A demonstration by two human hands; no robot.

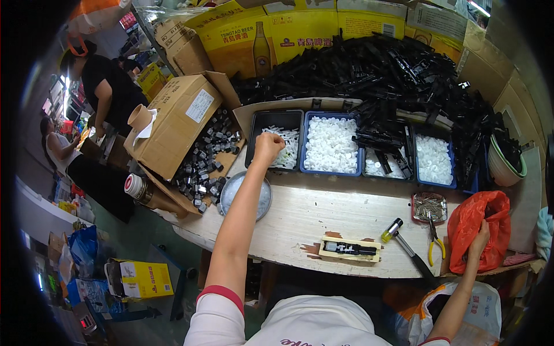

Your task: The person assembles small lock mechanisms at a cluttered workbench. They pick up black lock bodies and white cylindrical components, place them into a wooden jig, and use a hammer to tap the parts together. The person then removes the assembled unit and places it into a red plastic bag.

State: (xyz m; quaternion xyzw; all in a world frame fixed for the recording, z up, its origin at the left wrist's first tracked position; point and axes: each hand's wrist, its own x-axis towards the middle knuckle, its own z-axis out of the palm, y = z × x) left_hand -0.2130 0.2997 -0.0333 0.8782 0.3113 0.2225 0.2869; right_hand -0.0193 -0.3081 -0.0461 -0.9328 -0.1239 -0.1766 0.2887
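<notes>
My left hand (269, 148) is over a black bin (251, 151) of small white plastic parts (287, 151). Its fingers are pinched together; whatever may be between them is too small to make out. At the far right, my right hand (478, 235) is at the mouth of a red plastic bag (464, 242), touching it, with the fingertips hidden in its folds. On the table's front part lies a cream-coloured fixture (327, 252) holding a black and silver mechanical part (349, 248). A hammer (408, 249) with a yellow-and-black head lies to its right, beside yellow-handled pliers (435, 245).
Blue bins (304, 168) of white parts line the table's back, below a heap of black parts (369, 75). A tilted carton (176, 124) spills metal blocks (202, 167). Around are a round metal dish (262, 207), a tray of pins (430, 205) and a flask (138, 189). Two people are at left.
</notes>
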